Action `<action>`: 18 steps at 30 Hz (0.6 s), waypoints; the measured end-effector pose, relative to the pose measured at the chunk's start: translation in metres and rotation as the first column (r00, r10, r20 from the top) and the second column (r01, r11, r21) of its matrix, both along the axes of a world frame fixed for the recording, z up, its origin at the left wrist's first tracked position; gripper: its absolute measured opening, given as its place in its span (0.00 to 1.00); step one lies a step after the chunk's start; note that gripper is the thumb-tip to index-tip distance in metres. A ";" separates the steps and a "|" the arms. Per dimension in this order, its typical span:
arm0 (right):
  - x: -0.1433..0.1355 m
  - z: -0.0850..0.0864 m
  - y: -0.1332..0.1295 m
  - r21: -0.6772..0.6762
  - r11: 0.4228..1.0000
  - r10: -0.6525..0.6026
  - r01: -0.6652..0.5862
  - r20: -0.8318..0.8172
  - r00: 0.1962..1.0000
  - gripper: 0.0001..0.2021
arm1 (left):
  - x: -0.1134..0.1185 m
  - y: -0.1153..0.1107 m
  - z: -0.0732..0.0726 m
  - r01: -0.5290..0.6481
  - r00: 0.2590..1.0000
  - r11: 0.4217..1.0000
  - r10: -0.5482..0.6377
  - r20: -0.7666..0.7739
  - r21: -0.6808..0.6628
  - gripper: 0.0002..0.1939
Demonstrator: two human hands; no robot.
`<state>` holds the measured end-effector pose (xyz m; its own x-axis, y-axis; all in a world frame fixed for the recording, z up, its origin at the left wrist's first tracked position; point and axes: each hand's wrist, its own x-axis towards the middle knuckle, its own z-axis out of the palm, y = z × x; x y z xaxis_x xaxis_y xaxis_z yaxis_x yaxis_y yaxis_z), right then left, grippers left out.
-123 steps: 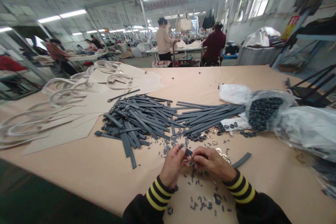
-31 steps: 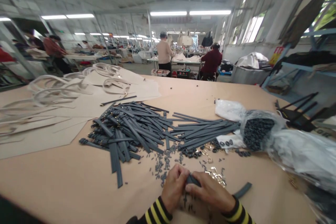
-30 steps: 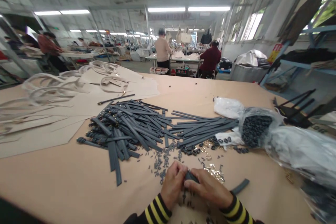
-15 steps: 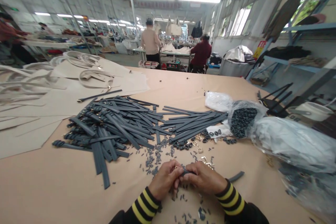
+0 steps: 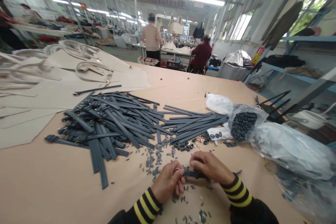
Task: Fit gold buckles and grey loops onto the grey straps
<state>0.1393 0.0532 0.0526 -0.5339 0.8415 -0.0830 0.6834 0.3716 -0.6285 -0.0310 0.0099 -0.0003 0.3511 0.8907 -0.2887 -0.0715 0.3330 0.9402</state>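
Note:
Near the front of the table (image 5: 65, 196), my left hand (image 5: 170, 178) pinches the buckle end of a dark strap (image 5: 190, 174); a bit of gold metal shows at the fingertips. My right hand (image 5: 210, 166) is curled over the strap further right, beside a dark loop around it, and the strap's tail shows past the hand. Small dark pieces (image 5: 151, 159) lie scattered behind and below the hands. Dark rings (image 5: 182, 145) and gold buckles sit just behind my right hand.
A big pile of dark straps (image 5: 112, 119) lies left, with loose straps (image 5: 194, 122) at centre. Beige panels (image 5: 31, 101) cover the far left. Bags of rings (image 5: 243, 122) and plastic bags (image 5: 291, 147) stand right. Two people are at a table beyond.
My right hand has moved slightly right and up, away from my left hand, exposing more of the strap and its loop between them. The camera view has tilted slightly.

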 end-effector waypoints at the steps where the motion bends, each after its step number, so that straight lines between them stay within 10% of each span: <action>1: 0.002 0.002 0.010 0.081 0.995 -0.060 0.056 0.040 0.997 0.10 | 0.001 0.000 0.000 -0.005 1.000 1.000 0.005 -0.004 0.002 0.13; 5: 0.003 -0.003 0.045 0.322 0.932 -0.260 0.164 0.280 0.924 0.10 | 0.002 0.000 0.000 -0.029 1.000 1.000 0.029 -0.007 -0.005 0.12; 18: -0.014 -0.020 0.059 0.396 0.892 -0.362 0.219 0.334 0.870 0.05 | 0.004 0.002 -0.011 -0.080 0.997 0.997 0.079 0.023 0.021 0.12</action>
<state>0.1249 0.1120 0.0326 -0.2436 0.9662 0.0838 0.9533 0.2545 -0.1626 -0.0269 0.0116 -0.0113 0.2850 0.9222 -0.2616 -0.1176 0.3045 0.9452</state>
